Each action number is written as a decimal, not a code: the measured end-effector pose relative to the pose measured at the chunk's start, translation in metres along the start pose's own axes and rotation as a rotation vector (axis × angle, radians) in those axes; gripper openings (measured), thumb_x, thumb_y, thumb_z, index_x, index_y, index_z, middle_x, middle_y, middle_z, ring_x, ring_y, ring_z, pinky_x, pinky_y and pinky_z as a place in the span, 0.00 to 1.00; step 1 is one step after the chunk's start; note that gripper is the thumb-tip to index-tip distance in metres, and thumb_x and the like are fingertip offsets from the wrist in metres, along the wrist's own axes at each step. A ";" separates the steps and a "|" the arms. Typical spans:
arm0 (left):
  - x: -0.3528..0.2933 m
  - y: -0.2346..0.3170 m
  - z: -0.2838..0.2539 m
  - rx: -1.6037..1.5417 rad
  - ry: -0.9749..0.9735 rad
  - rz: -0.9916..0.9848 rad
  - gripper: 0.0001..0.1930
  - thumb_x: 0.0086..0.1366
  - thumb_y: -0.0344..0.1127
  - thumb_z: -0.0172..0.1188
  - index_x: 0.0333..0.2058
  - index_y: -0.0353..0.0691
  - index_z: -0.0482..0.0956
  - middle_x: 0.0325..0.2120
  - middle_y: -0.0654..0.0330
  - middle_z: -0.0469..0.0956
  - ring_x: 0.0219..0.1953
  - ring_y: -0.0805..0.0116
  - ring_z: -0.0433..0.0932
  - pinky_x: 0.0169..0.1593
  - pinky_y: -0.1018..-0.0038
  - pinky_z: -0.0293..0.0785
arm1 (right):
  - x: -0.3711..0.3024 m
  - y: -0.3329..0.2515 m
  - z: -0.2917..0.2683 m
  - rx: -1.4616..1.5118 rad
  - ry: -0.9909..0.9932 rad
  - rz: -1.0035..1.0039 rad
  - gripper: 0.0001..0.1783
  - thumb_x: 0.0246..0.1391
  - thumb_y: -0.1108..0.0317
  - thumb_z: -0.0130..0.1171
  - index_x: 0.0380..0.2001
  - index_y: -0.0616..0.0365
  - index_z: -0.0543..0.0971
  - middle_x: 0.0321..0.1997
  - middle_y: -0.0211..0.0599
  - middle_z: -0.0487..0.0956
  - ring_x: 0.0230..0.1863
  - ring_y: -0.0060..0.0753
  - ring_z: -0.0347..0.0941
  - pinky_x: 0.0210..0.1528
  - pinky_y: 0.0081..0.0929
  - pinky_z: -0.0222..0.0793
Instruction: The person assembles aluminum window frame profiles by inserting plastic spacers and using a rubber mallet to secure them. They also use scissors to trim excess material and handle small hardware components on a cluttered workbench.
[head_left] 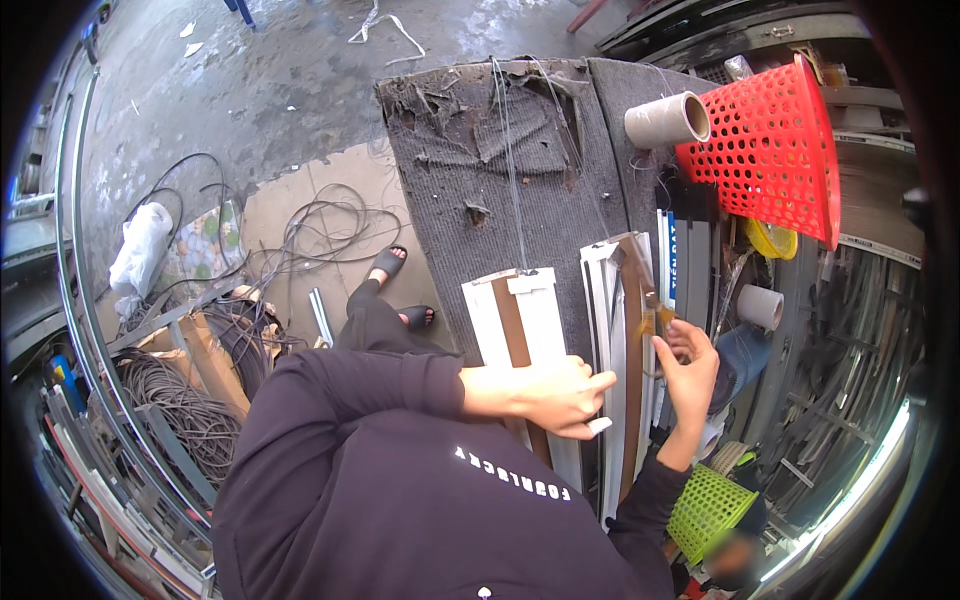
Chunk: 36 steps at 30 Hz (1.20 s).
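Note:
My left hand (562,398), fingers curled, lies over a bundle of long white profiles with a brown strip (515,325). At its fingertips is a small white bit (599,426); whether it is a held piece or a finger wrapping is unclear. My right hand (690,368) is closed around what look like scissors with yellow-brown handles (657,320), blades pointing away from me, slightly blurred. They hover over a second bundle of white and brown profiles (630,290). Thin clear strands (512,170) run from the bundles to the far end of the bench.
Worn grey carpet covers the bench (440,170). At right stand a red perforated basket (765,140), a cardboard tube (667,120) and a white roll (760,306). A green basket (712,510) sits beside another person (735,555). Coiled dark cords (180,410) lie left.

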<state>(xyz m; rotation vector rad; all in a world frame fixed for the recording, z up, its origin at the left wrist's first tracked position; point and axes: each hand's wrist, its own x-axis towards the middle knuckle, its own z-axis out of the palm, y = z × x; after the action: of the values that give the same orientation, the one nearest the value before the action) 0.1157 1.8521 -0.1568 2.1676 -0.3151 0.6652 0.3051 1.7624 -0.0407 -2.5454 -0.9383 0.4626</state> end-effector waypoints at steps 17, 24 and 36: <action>-0.042 -0.008 -0.070 -0.212 -0.388 0.402 0.15 0.66 0.43 0.55 0.44 0.37 0.78 0.46 0.52 0.78 0.53 0.55 0.77 0.58 0.63 0.73 | -0.127 0.005 0.095 0.063 -0.270 0.031 0.34 0.72 0.45 0.40 0.24 0.66 0.70 0.16 0.57 0.70 0.20 0.66 0.70 0.21 0.48 0.60; -0.052 -0.036 -0.054 -0.204 -0.471 0.565 0.19 0.70 0.34 0.48 0.56 0.37 0.77 0.60 0.54 0.74 0.66 0.61 0.69 0.73 0.66 0.59 | -0.130 -0.005 0.100 -0.008 -0.209 0.013 0.31 0.72 0.47 0.43 0.25 0.66 0.72 0.16 0.56 0.71 0.20 0.64 0.72 0.22 0.48 0.64; -0.037 -0.037 -0.060 -0.267 -0.662 0.557 0.22 0.69 0.31 0.45 0.59 0.30 0.73 0.63 0.50 0.71 0.67 0.62 0.68 0.74 0.69 0.57 | -0.135 -0.003 0.109 -0.097 -0.153 0.029 0.26 0.68 0.51 0.49 0.23 0.63 0.72 0.16 0.53 0.72 0.20 0.61 0.73 0.22 0.48 0.66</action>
<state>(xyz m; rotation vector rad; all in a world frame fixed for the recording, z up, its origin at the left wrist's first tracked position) 0.0798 1.9219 -0.1703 1.9809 -1.3097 0.1472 0.1593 1.6999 -0.1120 -2.6444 -1.0008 0.6429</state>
